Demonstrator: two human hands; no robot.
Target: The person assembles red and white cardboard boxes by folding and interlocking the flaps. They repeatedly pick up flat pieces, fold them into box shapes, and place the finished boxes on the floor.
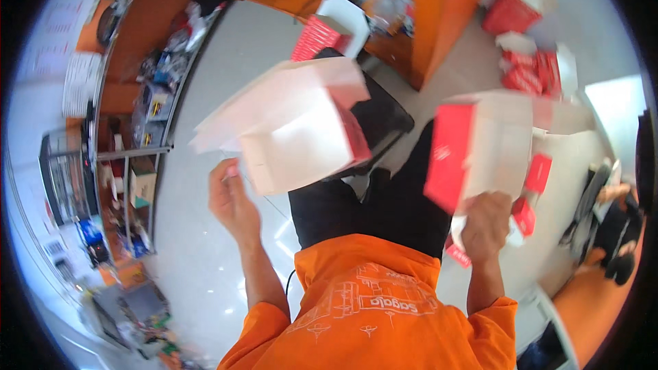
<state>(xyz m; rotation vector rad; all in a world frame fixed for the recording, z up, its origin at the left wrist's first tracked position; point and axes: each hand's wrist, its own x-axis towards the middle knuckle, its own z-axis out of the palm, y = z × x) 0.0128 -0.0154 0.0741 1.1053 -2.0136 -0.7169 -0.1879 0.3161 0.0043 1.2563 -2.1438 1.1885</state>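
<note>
My left hand (233, 199) is closed, its thumb and fingers at the lower left edge of an open cardboard box (301, 144). That box is white inside and red outside, tilted with its flaps spread, in front of a black seat (387, 106). My right hand (485, 223) is a fist at the bottom of another box (504, 140), red on one side and whitish on the others. This one is raised to the right of my legs. Both boxes are smeared by motion, and the right fingertips are partly hidden.
Beyond the seat stands a red-and-white box (319, 38). More red boxes (514, 10) are on the right, some near my right hand. An orange desk (439, 20) is ahead. Shelves (127, 103) full of goods line the left. Another person (610, 229) is at the far right.
</note>
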